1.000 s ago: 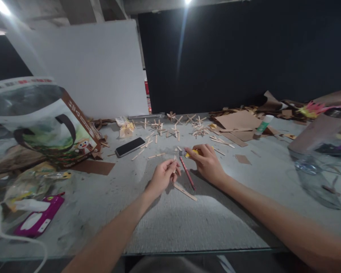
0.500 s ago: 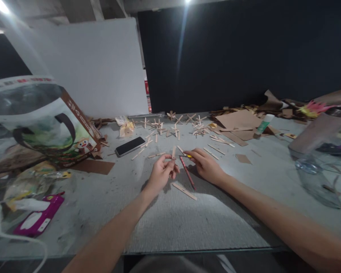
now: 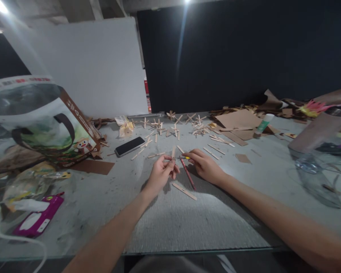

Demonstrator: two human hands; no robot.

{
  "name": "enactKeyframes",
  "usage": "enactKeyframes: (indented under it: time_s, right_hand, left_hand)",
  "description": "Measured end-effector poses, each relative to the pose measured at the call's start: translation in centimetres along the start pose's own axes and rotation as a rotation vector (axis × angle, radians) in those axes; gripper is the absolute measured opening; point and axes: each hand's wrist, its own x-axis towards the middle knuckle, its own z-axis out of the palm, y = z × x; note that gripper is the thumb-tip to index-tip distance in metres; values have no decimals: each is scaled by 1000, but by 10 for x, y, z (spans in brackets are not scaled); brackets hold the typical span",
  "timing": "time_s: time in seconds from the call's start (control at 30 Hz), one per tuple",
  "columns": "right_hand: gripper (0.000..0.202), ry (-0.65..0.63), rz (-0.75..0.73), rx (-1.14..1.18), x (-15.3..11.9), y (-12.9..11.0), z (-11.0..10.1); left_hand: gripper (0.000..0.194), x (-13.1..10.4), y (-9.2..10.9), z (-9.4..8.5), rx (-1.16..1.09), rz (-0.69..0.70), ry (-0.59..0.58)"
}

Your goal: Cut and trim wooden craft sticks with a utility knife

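Observation:
My left hand (image 3: 161, 171) is closed, pinching a wooden craft stick (image 3: 173, 151) upright between thumb and fingertips. My right hand (image 3: 205, 165) is closed round what looks like a craft knife (image 3: 187, 157) with a yellow handle. Its thin blade points left and meets or nearly meets the stick; I cannot tell which. A dark red pencil (image 3: 189, 175) lies on the table between my hands. Closer to me rests a loose craft stick (image 3: 184, 191). Another thin stick (image 3: 180, 149) lies just beyond the blade.
Crossed stick pieces (image 3: 174, 129) spread across the back of the grey table (image 3: 187, 227). A phone (image 3: 130, 146) lies left of them, a large printed bag (image 3: 53, 125) farther left, near a purple device (image 3: 39, 215). Cardboard (image 3: 238, 119), a glue stick (image 3: 264, 124) and a bottle (image 3: 319, 132) stand right.
The craft knife in my right hand has shifted slightly left and down, bringing its blade toward the held stick. My left hand stays almost still.

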Motion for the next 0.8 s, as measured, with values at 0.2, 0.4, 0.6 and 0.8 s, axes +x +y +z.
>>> enactKeyframes:
  time_s: [0.2,0.4,0.6,0.8]
  right_hand:
    - [38,4,6,0,0,1,1]
    - [39,-8,14,15,-1,3,1]
    - [40,-5,-13,42,-1,3,0]
    - [43,-28,-30,69,-1,5,-1]
  left_hand:
    - [49,-1,0,0,9,-3,-6]
    - [53,0,-2,-3,16,-38,-48]
    - [55,1,-3,-4,29,-47,-56]
    - [55,0,-3,-4,46,-56,-45]
